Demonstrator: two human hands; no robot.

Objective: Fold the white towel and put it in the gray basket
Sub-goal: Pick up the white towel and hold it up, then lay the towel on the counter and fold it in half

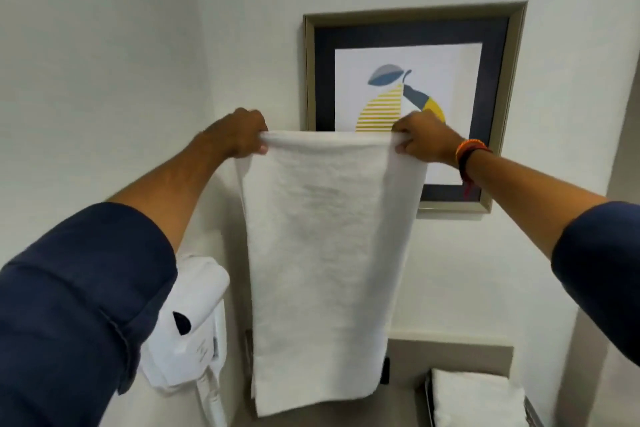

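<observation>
The white towel (322, 263) hangs straight down in front of the wall, doubled over along its top edge. My left hand (239, 133) pinches its top left corner and my right hand (427, 139) pinches its top right corner, both held up at arm's length. The towel's bottom edge hangs just above a counter. At the lower right, the gray basket (428, 399) shows its dark rim, with a folded white towel (478, 399) lying inside it. Part of the basket is cut off by the frame edge.
A framed picture of a pear (412, 94) hangs on the wall behind the towel. A white wall-mounted hair dryer (188, 326) sits at the lower left, close to my left sleeve. A beige backsplash (450, 357) runs behind the basket.
</observation>
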